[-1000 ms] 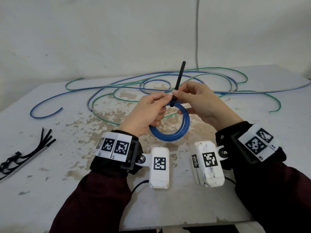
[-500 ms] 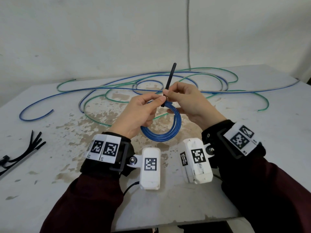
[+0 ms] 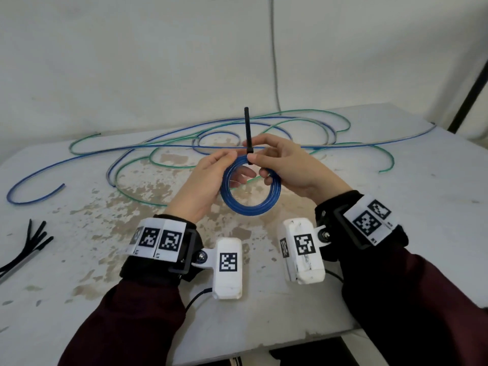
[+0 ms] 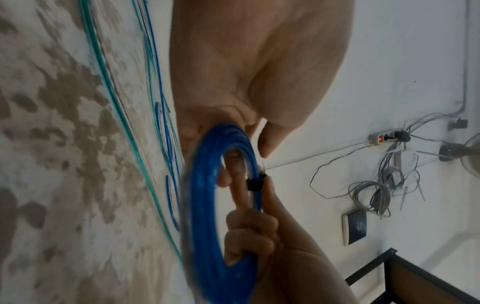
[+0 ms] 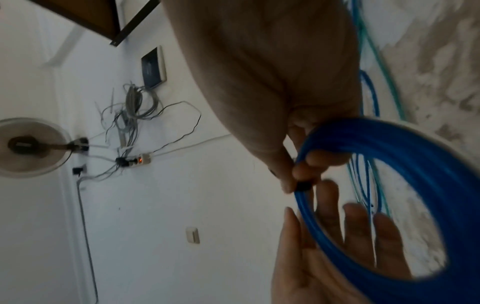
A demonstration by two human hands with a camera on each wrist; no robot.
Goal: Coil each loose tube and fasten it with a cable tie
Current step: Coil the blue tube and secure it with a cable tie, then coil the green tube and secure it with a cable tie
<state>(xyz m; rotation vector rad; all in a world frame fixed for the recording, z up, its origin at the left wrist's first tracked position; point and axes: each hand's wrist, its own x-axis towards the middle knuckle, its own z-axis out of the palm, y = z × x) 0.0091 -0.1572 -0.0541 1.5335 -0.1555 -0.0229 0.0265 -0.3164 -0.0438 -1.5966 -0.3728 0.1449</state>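
Observation:
A coiled blue tube (image 3: 250,204) hangs upright above the table between my hands. A black cable tie (image 3: 247,133) wraps its top, with the tail pointing straight up. My right hand (image 3: 253,161) pinches the tie's head (image 5: 302,186) between thumb and forefinger, and its other fingers curl through the coil (image 4: 207,205). My left hand (image 3: 235,166) lies at the coil's left. Its fingers (image 5: 355,226) stretch straight behind the ring, and its thumb (image 4: 269,142) sits just off it.
Loose blue tubes (image 3: 34,178) and green tubes (image 3: 343,122) sprawl across the far half of the stained white table (image 3: 396,260). A bundle of black cable ties (image 3: 31,244) lies at the left edge. A grey cable (image 3: 274,62) runs down the wall.
The tie's tail has swung from leaning right to upright. My left hand has let go its pinch and its fingers have straightened behind the coil. The coil now faces me more squarely.

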